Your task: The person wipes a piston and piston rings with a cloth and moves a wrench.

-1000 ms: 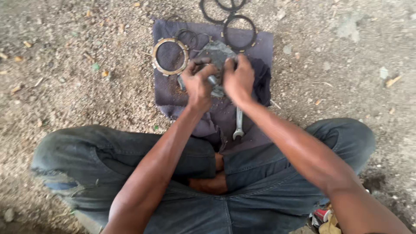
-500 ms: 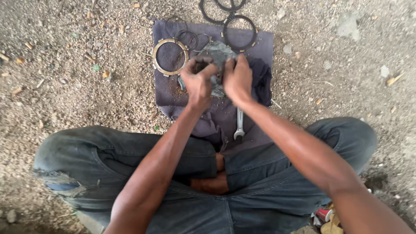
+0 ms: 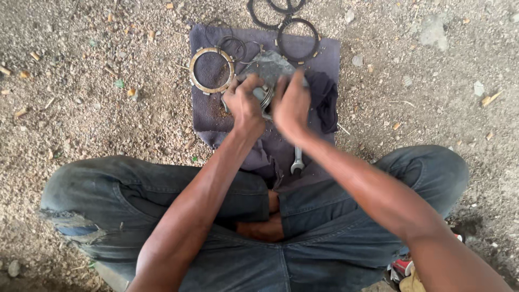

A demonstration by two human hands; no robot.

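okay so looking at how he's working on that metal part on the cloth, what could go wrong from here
1. Both the left hand and right hand grip the grey metal part; fingers might get pinched.
2. The loose rings near the cloth edge could slide into the gravel and pick up grit.
3. The spanner by his legs may get knocked.

metal part (image 3: 268, 73): mostly covered by both hands, shape unclear | right hand (image 3: 291, 105): motion-blurred, grip cannot be told | wrench (image 3: 296, 161): upper end hidden under right forearm | black rings (image 3: 281, 8): cut off by top edge | red and yellow object (image 3: 406, 273): cut off at bottom edge
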